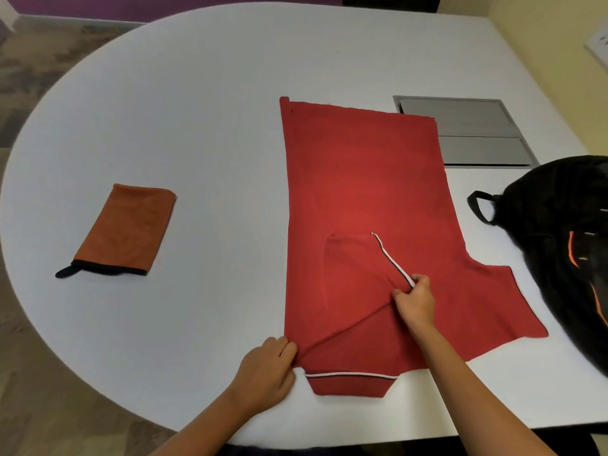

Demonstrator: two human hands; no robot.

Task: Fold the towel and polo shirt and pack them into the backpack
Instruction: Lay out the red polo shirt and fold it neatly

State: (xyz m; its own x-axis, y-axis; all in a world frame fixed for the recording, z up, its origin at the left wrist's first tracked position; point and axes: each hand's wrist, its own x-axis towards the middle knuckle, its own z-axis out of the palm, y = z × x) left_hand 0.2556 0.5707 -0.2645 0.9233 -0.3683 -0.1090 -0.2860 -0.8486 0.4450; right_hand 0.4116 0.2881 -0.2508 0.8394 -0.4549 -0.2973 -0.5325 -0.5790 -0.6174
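Note:
A red polo shirt (365, 179) lies flat on the white table, collar towards me, its left side and sleeve folded inward over the body. My right hand (415, 299) pinches the striped cuff of that folded sleeve near the shirt's middle. My left hand (266, 373) grips the shirt's near left shoulder corner beside the collar. The other sleeve sticks out to the right. An orange towel (126, 227), folded into a small rectangle with a dark edge and loop, rests apart at the left. A black backpack (566, 245) with orange trim sits at the right edge.
A grey metal cable hatch (473, 133) is set into the white table (197, 93) behind the shirt's far right corner. The table's rounded edge curves along the left and near side, with floor beyond it.

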